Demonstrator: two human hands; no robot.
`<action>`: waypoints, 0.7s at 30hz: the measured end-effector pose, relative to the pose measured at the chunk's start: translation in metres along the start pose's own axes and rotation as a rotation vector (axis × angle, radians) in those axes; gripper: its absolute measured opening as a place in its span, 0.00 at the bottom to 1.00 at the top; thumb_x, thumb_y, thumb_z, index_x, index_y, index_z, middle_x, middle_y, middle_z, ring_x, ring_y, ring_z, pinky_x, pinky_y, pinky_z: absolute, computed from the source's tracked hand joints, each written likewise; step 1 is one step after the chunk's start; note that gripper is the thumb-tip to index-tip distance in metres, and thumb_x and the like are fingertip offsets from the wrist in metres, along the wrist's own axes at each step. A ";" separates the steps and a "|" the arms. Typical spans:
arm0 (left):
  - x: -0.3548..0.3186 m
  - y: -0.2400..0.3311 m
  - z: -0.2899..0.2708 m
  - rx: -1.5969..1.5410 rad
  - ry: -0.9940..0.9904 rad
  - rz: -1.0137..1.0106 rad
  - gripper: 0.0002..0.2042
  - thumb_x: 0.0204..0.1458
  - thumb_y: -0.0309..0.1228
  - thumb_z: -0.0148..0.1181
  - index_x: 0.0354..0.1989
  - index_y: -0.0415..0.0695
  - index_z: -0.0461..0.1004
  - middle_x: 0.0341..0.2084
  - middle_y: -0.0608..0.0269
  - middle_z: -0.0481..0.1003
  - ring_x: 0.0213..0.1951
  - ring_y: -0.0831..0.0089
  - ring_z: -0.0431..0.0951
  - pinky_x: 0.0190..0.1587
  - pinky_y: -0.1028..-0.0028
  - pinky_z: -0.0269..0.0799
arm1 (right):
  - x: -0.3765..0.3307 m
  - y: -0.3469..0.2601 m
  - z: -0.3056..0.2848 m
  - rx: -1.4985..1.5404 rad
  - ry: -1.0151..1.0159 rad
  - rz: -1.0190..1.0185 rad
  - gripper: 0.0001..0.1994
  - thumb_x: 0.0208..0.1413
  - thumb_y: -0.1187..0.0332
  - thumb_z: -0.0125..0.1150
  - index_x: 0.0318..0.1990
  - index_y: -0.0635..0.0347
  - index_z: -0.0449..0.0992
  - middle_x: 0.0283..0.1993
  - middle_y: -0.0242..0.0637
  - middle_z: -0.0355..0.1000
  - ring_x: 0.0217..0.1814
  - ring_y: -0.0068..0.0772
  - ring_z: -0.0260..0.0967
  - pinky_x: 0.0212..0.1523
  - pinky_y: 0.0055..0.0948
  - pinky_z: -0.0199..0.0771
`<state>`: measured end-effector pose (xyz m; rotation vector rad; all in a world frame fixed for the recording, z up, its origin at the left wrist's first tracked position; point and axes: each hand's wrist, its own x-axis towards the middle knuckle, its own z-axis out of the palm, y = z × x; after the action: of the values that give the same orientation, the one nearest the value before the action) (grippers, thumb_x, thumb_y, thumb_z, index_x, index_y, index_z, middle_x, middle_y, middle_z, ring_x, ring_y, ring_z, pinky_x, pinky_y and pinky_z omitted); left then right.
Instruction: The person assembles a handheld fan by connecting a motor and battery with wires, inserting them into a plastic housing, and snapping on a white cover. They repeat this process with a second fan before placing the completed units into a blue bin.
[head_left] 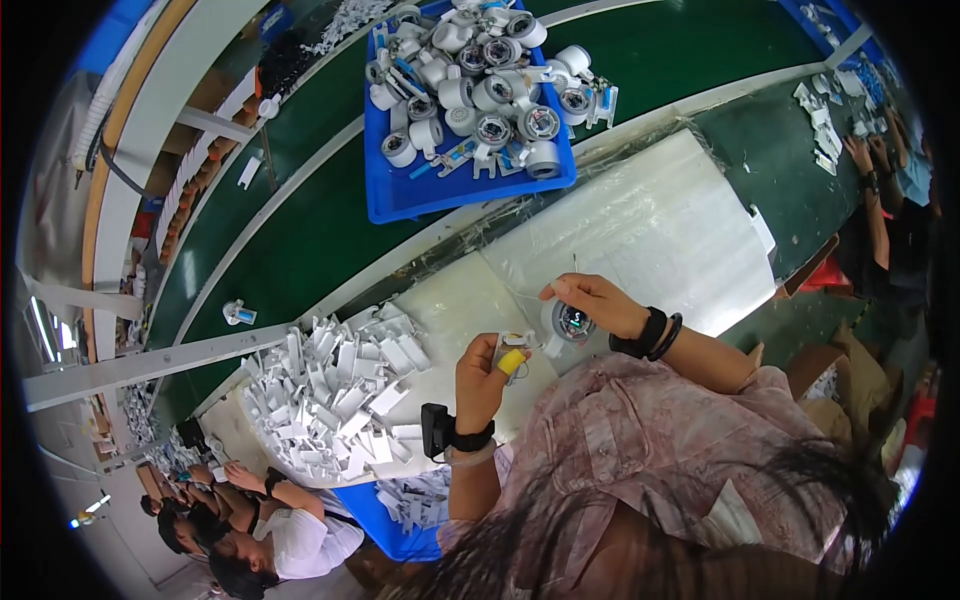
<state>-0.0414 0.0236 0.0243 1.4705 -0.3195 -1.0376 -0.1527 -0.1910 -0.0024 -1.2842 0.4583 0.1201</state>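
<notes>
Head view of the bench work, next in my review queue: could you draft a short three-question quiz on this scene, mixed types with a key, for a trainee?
1. Which of the person's hands wears the yellow finger cot?
2. True or false: the round white device at the person's right hand has an unlit display.
3. What lies heaped in the blue tray beyond the hands?
A) Coiled black cables
B) Round white housings
C) Folded yellow gloves

Key:
1. The left hand.
2. False; the display is lit.
3. B
</notes>
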 end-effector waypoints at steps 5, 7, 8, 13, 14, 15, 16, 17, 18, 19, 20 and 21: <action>0.013 0.005 -0.005 0.019 0.010 -0.034 0.07 0.56 0.24 0.58 0.41 0.38 0.71 0.35 0.60 0.79 0.38 0.73 0.80 0.40 0.79 0.72 | 0.001 -0.010 -0.004 0.108 -0.015 0.132 0.23 0.68 0.51 0.42 0.50 0.61 0.74 0.36 0.30 0.71 0.36 0.15 0.67 0.35 0.20 0.71; 0.020 0.010 -0.012 -0.018 0.042 0.003 0.07 0.56 0.24 0.58 0.41 0.38 0.71 0.35 0.60 0.79 0.38 0.73 0.80 0.41 0.78 0.73 | 0.009 0.006 -0.009 -0.005 0.012 0.083 0.25 0.67 0.48 0.41 0.52 0.61 0.72 0.38 0.30 0.72 0.39 0.18 0.71 0.36 0.23 0.75; 0.024 0.011 -0.019 -0.057 0.100 0.029 0.06 0.56 0.24 0.59 0.40 0.38 0.71 0.34 0.60 0.79 0.37 0.73 0.80 0.41 0.78 0.73 | 0.014 0.014 -0.015 0.019 0.031 0.081 0.20 0.66 0.52 0.46 0.52 0.60 0.71 0.40 0.30 0.72 0.40 0.18 0.72 0.37 0.21 0.74; 0.057 0.021 -0.087 0.422 0.428 0.231 0.07 0.54 0.25 0.62 0.36 0.40 0.70 0.25 0.69 0.72 0.27 0.81 0.70 0.31 0.80 0.66 | 0.029 0.023 -0.083 -0.016 0.099 -0.074 0.13 0.62 0.66 0.55 0.52 0.58 0.70 0.41 0.30 0.73 0.40 0.19 0.74 0.37 0.20 0.73; 0.061 0.022 -0.111 0.639 0.540 0.261 0.08 0.53 0.28 0.64 0.36 0.41 0.70 0.25 0.69 0.71 0.26 0.82 0.68 0.29 0.80 0.64 | 0.034 0.015 -0.099 -0.075 0.197 -0.122 0.13 0.62 0.66 0.55 0.52 0.58 0.70 0.40 0.30 0.73 0.39 0.20 0.74 0.36 0.20 0.73; 0.069 0.027 -0.126 0.728 0.600 0.364 0.09 0.52 0.28 0.64 0.37 0.39 0.71 0.25 0.68 0.71 0.26 0.81 0.67 0.29 0.79 0.64 | 0.042 0.009 -0.116 -0.134 0.301 -0.168 0.13 0.62 0.67 0.55 0.52 0.58 0.70 0.38 0.30 0.73 0.38 0.20 0.74 0.35 0.20 0.73; 0.083 0.016 -0.159 0.573 0.625 0.423 0.07 0.52 0.25 0.61 0.37 0.38 0.72 0.25 0.67 0.72 0.27 0.79 0.68 0.32 0.77 0.67 | 0.052 0.000 -0.132 -0.154 0.410 -0.145 0.12 0.62 0.67 0.54 0.51 0.59 0.70 0.37 0.30 0.73 0.37 0.20 0.74 0.34 0.20 0.73; 0.093 0.030 -0.167 0.754 0.701 0.508 0.08 0.50 0.23 0.63 0.37 0.36 0.72 0.28 0.63 0.74 0.31 0.75 0.70 0.35 0.73 0.68 | 0.064 -0.005 -0.152 -0.175 0.525 -0.115 0.12 0.63 0.67 0.53 0.51 0.59 0.70 0.35 0.30 0.73 0.35 0.21 0.74 0.34 0.19 0.73; 0.107 0.041 -0.171 0.723 0.750 0.417 0.08 0.50 0.22 0.61 0.38 0.36 0.72 0.29 0.61 0.74 0.32 0.74 0.71 0.36 0.74 0.68 | 0.075 0.002 -0.179 -0.214 0.606 -0.198 0.11 0.60 0.71 0.54 0.50 0.59 0.71 0.35 0.31 0.73 0.34 0.22 0.74 0.33 0.22 0.73; 0.124 0.037 -0.190 0.626 0.831 0.443 0.08 0.51 0.21 0.60 0.39 0.35 0.71 0.32 0.59 0.74 0.34 0.73 0.71 0.39 0.74 0.68 | 0.088 0.003 -0.202 -0.253 0.673 -0.285 0.11 0.58 0.74 0.55 0.49 0.59 0.71 0.35 0.32 0.73 0.33 0.23 0.74 0.32 0.24 0.73; 0.138 0.024 -0.226 0.611 0.865 0.497 0.10 0.51 0.21 0.60 0.42 0.34 0.70 0.35 0.57 0.74 0.36 0.72 0.72 0.40 0.73 0.69 | 0.103 -0.008 -0.211 -0.364 0.715 -0.353 0.11 0.58 0.74 0.55 0.48 0.60 0.72 0.35 0.35 0.73 0.33 0.25 0.74 0.32 0.25 0.73; 0.147 0.011 -0.256 0.596 0.897 0.549 0.13 0.51 0.21 0.60 0.44 0.34 0.69 0.37 0.56 0.74 0.37 0.70 0.73 0.41 0.72 0.70 | 0.117 -0.018 -0.219 -0.477 0.756 -0.420 0.10 0.58 0.75 0.55 0.47 0.61 0.72 0.34 0.37 0.73 0.32 0.27 0.75 0.33 0.26 0.74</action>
<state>0.2349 0.0815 -0.0634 2.0544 -0.3558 0.2301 -0.0977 -0.4218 -0.0773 -1.8590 0.8174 -0.6684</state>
